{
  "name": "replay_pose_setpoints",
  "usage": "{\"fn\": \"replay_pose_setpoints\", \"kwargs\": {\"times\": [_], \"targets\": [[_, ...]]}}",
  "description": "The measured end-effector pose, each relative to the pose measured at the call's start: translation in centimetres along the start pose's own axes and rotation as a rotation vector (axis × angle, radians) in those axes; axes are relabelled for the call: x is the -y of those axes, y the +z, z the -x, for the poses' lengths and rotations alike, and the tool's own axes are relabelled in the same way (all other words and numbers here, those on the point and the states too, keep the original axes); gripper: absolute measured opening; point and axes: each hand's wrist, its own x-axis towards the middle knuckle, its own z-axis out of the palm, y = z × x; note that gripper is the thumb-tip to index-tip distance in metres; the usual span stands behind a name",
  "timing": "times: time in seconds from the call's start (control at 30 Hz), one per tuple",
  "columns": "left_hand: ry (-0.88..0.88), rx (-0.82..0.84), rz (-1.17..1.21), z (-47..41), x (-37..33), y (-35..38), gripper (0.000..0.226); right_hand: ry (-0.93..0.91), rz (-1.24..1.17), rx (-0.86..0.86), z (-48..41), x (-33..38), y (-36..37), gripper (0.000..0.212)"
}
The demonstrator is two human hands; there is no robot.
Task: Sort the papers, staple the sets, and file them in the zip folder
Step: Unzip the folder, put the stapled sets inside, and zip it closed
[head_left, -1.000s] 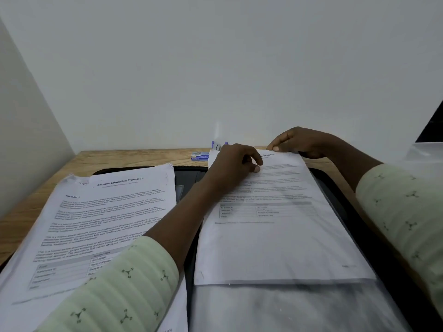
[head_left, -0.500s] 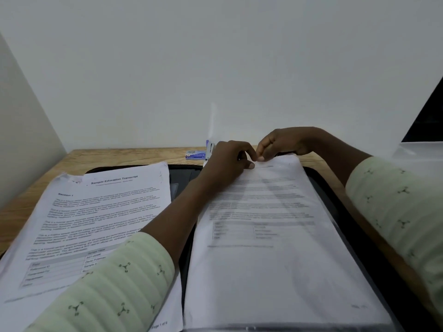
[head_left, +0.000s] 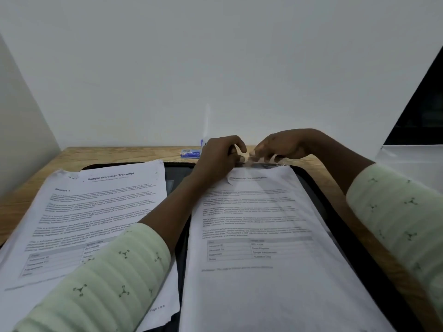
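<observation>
A black zip folder (head_left: 177, 173) lies open on the wooden table. On its right half is a printed paper set (head_left: 259, 236), lying inside a clear plastic sleeve (head_left: 262, 165). Both hands meet at the far top edge of that sleeve. My left hand (head_left: 220, 154) pinches the edge from the left, and my right hand (head_left: 285, 144) pinches it from the right, fingertips almost touching. A second stack titled "Sample Education Transcript" (head_left: 96, 212) covers the folder's left half, with my left forearm across its lower right corner.
A small blue staple box (head_left: 190, 153) sits on the table (head_left: 107, 154) behind the folder, near the white wall. A white and blue object (head_left: 202, 142), mostly hidden by my left hand, stands beside it. White panels close in the left and right sides.
The right paper set has slid toward me, down into the clear sleeve. My right hand moved left to meet the left hand, and both now pinch the sleeve's top edge.
</observation>
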Motion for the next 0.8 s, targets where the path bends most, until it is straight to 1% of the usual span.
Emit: {"fn": "replay_pose_setpoints", "kwargs": {"times": [0.07,0.1,0.2,0.23,0.3,0.37,0.43,0.47,0.5,0.53,0.57,0.6,0.67,0.73,0.77,0.8], "targets": [[-0.029,-0.017,0.074,0.2,0.0,-0.4,0.014,-0.013,-0.093,-0.126,0.9,-0.7,0.0,0.051],[-0.036,-0.036,0.101,0.4,-0.2,-0.5,0.013,-0.020,-0.124,-0.178,1.6,-1.2,0.1,0.055],[-0.056,-0.099,0.138,0.5,-0.3,-0.8,0.011,-0.043,-0.173,-0.305,2.9,-3.1,0.3,0.046],[-0.067,-0.125,0.165,0.5,-0.4,-1.0,0.012,-0.058,-0.216,-0.316,3.5,-3.6,0.5,0.044],[-0.076,-0.154,0.222,0.6,-0.6,-1.3,0.012,-0.097,-0.399,-0.291,4.7,-4.6,0.9,0.051],[-0.074,-0.135,0.223,0.8,-0.8,-1.3,0.013,-0.117,-0.581,-0.302,5.8,-4.9,1.7,0.054],[-0.079,-0.066,0.193,1.2,-0.8,-1.1,0.013,-0.065,-0.692,-0.336,6.7,-4.7,2.4,0.057],[-0.090,-0.025,0.181,1.3,-0.9,-1.1,0.014,-0.025,-0.710,-0.327,7.0,-4.6,2.7,0.056],[-0.102,0.016,0.178,1.6,-1.2,-1.3,0.018,0.011,-0.698,-0.306,7.4,-4.6,3.0,0.049],[-0.108,0.052,0.170,1.9,-1.4,-1.8,0.023,0.046,-0.666,-0.264,7.8,-4.5,3.3,0.038],[-0.114,0.073,0.145,2.1,-1.6,-2.5,0.029,0.072,-0.628,-0.233,8.1,-4.4,3.7,0.021],[-0.126,0.075,0.110,2.2,-1.6,-3.6,0.034,0.084,-0.603,-0.227,8.2,-4.4,4.1,0.012],[-0.179,0.055,0.034,2.7,-1.1,-6.5,0.039,0.084,-0.601,-0.300,8.0,-4.5,4.6,0.011],[-0.293,0.056,-0.059,3.6,0.2,-10.3,0.043,0.069,-0.697,-0.366,7.8,-4.2,5.2,0.014],[-0.374,0.053,-0.096,4.2,1.4,-12.0,0.047,0.055,-0.780,-0.352,7.9,-3.9,5.5,0.019],[-0.453,0.039,-0.153,5.0,2.9,-13.7,0.052,0.043,-0.874,-0.298,8.1,-3.8,5.7,0.026]]}}
